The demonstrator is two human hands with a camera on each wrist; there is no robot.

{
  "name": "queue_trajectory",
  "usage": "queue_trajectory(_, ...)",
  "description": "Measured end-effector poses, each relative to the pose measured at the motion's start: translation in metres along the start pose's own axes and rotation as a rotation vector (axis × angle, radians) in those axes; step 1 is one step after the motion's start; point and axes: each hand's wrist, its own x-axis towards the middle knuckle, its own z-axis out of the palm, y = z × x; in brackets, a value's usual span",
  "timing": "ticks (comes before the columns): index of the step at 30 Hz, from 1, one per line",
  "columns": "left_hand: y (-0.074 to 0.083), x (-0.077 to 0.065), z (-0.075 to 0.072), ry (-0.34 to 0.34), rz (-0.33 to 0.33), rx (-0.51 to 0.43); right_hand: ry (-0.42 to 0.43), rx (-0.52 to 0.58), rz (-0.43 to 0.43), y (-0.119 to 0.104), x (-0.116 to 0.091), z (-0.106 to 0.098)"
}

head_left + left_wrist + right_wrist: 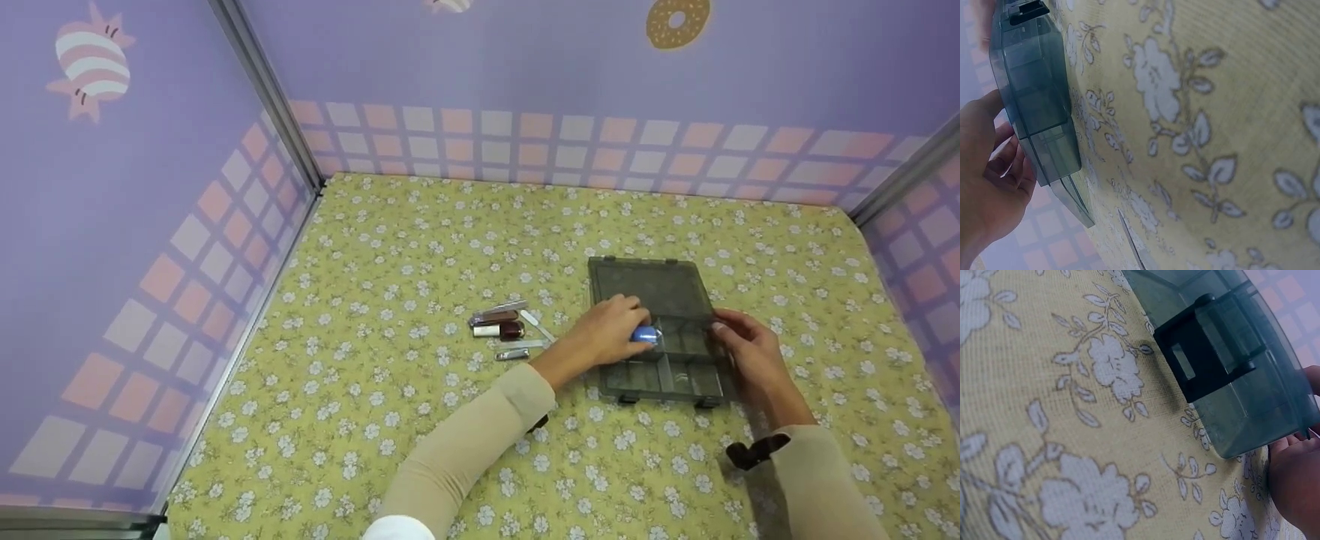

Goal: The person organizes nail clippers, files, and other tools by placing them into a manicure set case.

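A smoky, see-through compartment box [695, 381] lies with its lid [649, 285] folded back at the far side. Over its compartments, my left hand [611, 330] pinches a small blue item [645, 334] between thumb and fingers; its far end looks clear. In the left wrist view, the left hand [994, 169] is beside the box wall [1039, 95]. My right hand [757, 356] holds the box's right edge, thumb at the rim. The right wrist view shows the right hand [1297, 478] at the box corner, near a black latch [1202, 349].
Left of the box lie a nail polish bottle [511, 331] with a white cap, a nail clipper [512, 355], a pale flat strip [536, 325] and several slim tools. A flowered cloth [360, 315] covers the table, with purple panels [480, 75] around it.
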Motion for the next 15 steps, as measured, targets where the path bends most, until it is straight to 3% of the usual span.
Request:
queue_trajectory(9, -0.004, -0.008, -0.005, -0.028, 0.042, -0.022, -0.023, 0.088, -0.017, 0.003, 0.0, 0.001)
queue_trajectory(15, -0.022, -0.026, -0.014, 0.035, 0.055, -0.106, -0.006, -0.072, 0.002, -0.001, 0.001, -0.003)
